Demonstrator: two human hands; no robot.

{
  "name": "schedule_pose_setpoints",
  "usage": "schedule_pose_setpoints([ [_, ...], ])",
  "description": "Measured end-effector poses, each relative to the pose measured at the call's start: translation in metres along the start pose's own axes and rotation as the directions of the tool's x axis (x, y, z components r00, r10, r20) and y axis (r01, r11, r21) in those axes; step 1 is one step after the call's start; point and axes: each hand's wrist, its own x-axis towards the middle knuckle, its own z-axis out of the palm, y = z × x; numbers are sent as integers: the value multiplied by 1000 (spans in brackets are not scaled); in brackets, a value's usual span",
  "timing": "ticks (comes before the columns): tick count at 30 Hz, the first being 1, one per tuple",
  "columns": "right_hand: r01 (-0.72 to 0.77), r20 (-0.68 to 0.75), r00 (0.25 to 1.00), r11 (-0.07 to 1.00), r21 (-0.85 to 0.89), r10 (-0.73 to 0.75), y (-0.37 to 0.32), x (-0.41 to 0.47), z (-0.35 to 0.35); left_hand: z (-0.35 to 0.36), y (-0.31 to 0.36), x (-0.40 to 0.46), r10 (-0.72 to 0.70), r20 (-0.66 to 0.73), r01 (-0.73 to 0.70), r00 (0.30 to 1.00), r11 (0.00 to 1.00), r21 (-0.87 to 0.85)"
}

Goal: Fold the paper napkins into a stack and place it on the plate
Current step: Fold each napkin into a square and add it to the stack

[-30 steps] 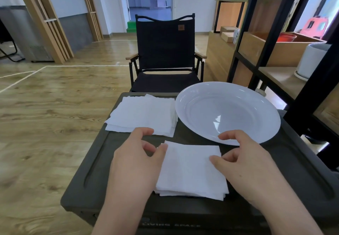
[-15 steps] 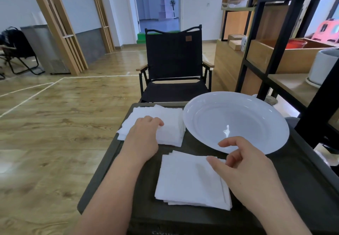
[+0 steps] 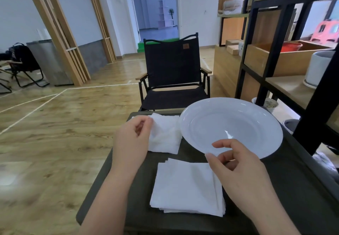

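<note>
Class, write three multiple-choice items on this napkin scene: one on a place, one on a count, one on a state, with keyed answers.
1. Where is the folded napkin stack?
A. On the plate
B. On the dark table, nearer than the plate
C. On the chair

2. How many napkin piles show?
A. One
B. Two
C. Four

3. What does the left hand do?
A. Pinches a napkin from the far pile
B. Lifts the plate
C. Lies flat on the floor

Answers: B, it lies on the table, off the plate; B, near stack plus far pile; A, fingers grip its corner.
</note>
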Motion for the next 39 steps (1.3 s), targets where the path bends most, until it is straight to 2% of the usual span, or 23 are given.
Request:
schedule_pose_setpoints([
  [2, 26, 30, 999, 994, 108, -29, -5, -1, 1, -10, 22, -17, -160, 45, 166, 986, 935, -314],
  [4, 35, 92, 994, 975, 219, -57, -13, -5, 2, -21, 44, -37, -248, 241, 343, 938, 752, -563],
  [6, 21, 163, 983, 937, 348, -83, -19, -9, 3, -28, 58, -52, -287, 354, 454, 890, 617, -643],
  [9, -34, 247, 963, 868, 496, -104, -26, -14, 2, -26, 61, -64, -346, 434, 554, 832, 550, -625],
  [11, -36, 243, 962, 826, 562, -124, -29, -15, 0, -23, 62, -68, -398, 382, 552, 834, 595, -585],
  [13, 10, 159, 980, 818, 575, -124, -28, -17, 0, -23, 63, -69, -373, 275, 464, 886, 699, -544],
  [15, 111, 22, 989, 843, 527, -145, -25, -16, 0, -25, 59, -68, -234, 283, 350, 930, 800, -487],
  [17, 198, -77, 980, 870, 452, -183, -24, -15, 0, -30, 55, -67, -89, 359, 264, 929, 839, -476],
  [19, 248, -67, 968, 883, 400, -242, -22, -14, -2, -34, 52, -66, -40, 381, 224, 924, 864, -450],
  [22, 307, -19, 949, 910, 277, -315, -19, -14, -1, -33, 45, -65, -48, 267, 123, 962, 955, -271],
  [25, 294, -67, 955, 947, 131, -288, -14, -14, 4, -36, 39, -65, 13, 199, 14, 980, 991, -131],
  [28, 237, -30, 971, 970, 52, -236, -11, -13, 6, -40, 39, -62, 72, 214, -58, 974, 996, -70],
  [31, 199, 1, 980, 975, 99, -200, -14, -12, 0, -41, 37, -62, 54, 273, -19, 960, 992, -127],
  [33, 181, 34, 981, 957, 227, -193, -17, -13, -4, -41, 37, -62, -26, 348, 127, 937, 954, -271],
  [35, 104, 81, 986, 925, 365, -143, -18, -15, -6, -38, 37, -62, -79, 462, 273, 884, 888, -370],
  [37, -5, 103, 994, 902, 431, -44, -16, -15, -5, -32, 34, -62, -139, 538, 379, 831, 850, -367],
  [39, -84, 141, 990, 902, 422, 26, -14, -15, -2, -27, 32, -63, -202, 571, 447, 796, 833, -327],
])
